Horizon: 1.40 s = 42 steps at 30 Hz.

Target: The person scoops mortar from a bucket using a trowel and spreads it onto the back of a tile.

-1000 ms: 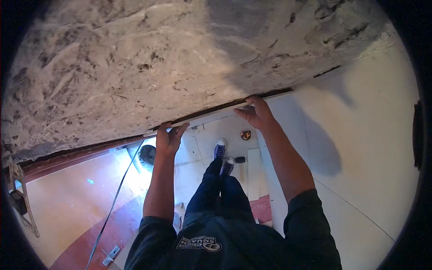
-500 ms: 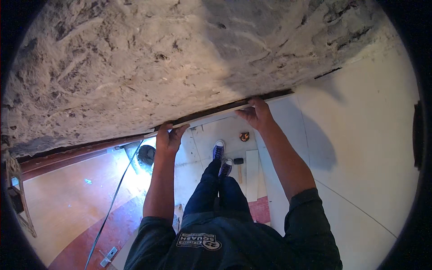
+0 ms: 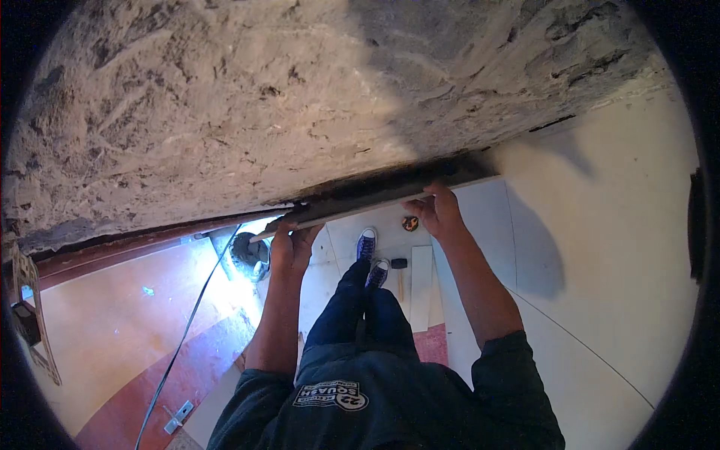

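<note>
A long, narrow board (image 3: 379, 187) with a pale edge and a dark, grimy inner face lies between my two hands just below the rough, pitted plaster surface (image 3: 247, 105). My left hand (image 3: 292, 244) grips its lower edge near the left end, fingers partly hidden behind it. Toward the right end, my right hand (image 3: 439, 212) has thumb and fingers closed on the same board. A dark strip shows between the board and the plaster.
On the floor are a bucket of dark material (image 3: 246, 249), an orange-and-black round object (image 3: 410, 223), a rubber mallet (image 3: 399, 264) and pale planks (image 3: 421, 289). A cable (image 3: 191, 315) hangs at left, near a wooden frame (image 3: 41, 330) and door handle (image 3: 178, 416).
The board has come away from the plaster, down toward me, showing much more of its dark inner face. Both my hands have moved slightly down and to the right with it.
</note>
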Motion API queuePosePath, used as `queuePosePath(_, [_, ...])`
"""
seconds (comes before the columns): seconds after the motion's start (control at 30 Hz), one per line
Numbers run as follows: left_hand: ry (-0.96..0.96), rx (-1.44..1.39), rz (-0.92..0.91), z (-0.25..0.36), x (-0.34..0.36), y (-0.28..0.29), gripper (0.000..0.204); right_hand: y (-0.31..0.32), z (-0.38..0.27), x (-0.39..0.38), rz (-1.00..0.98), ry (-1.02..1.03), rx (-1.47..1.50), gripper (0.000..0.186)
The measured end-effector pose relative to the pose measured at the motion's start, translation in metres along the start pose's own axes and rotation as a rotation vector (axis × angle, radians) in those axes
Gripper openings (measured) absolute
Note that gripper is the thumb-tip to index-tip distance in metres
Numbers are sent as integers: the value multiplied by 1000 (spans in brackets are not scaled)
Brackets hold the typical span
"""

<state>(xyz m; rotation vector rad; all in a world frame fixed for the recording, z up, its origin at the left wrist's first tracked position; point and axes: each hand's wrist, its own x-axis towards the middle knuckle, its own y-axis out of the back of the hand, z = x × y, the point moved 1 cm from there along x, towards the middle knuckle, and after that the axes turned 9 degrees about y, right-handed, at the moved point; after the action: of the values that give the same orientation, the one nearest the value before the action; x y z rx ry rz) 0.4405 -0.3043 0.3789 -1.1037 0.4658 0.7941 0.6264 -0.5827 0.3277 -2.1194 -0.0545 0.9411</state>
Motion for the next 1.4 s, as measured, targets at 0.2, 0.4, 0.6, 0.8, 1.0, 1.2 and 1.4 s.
queuePosePath(0.2, [-47,160,23,-29,-35,2,38,36,10,-28,13,-33,-53,34])
queuePosePath(0.4, [-79,204,-17,-41,-67,26,42,39,23,-71,11,70,-70,31])
queuePosePath(0.6, [-64,244,38,-53,-90,38,47,71,34,-93,-6,77,-78,40])
queuePosePath(0.8, [-57,246,50,-57,-125,56,51,73,43,-143,28,102,-112,45])
queuePosePath(1.0, [-44,294,68,-63,-159,93,53,98,65,-190,28,122,-84,46])
queuePosePath(1.2, [40,245,117,-70,-174,141,47,125,91,-224,99,93,-80,45])
queuePosePath(1.4, [78,270,245,-80,-158,183,48,153,136,-224,197,79,-15,46])
